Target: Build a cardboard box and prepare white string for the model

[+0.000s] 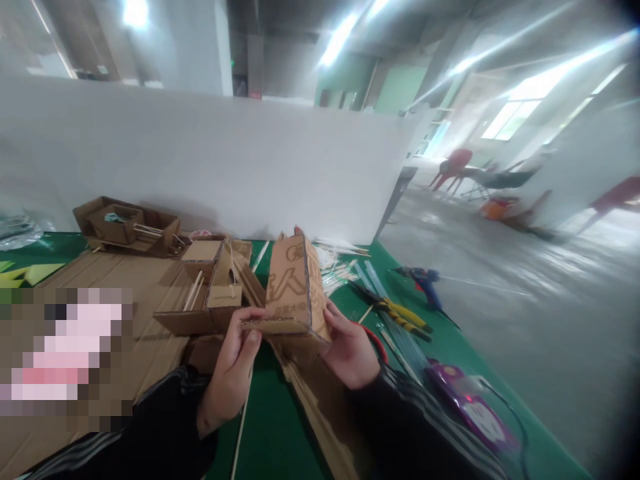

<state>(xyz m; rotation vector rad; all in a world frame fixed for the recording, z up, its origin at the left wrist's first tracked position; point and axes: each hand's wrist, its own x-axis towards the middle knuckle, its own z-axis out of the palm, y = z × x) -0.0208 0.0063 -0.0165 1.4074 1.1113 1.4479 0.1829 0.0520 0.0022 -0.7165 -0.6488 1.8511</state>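
Between both hands is a folded cardboard piece [290,283] with dark printed characters on its upper face. My left hand [235,367] pinches its near left edge, thumb below and fingers on top. On the other side my right hand [353,347] grips the right side panel near the front corner. The piece is tilted up off the table. Just left of it stands a cardboard structure [200,320] with thin sticks and a string on it. Under my hands lie cardboard strips [310,393].
On the green table [285,447], yellow-handled pliers [400,317], a blue glue gun [425,283], clear glue sticks [400,347] and a purple device [473,407] lie right. A cardboard box [125,227] sits back left, against a white partition [225,167]. Flat cardboard [125,287] covers the left.
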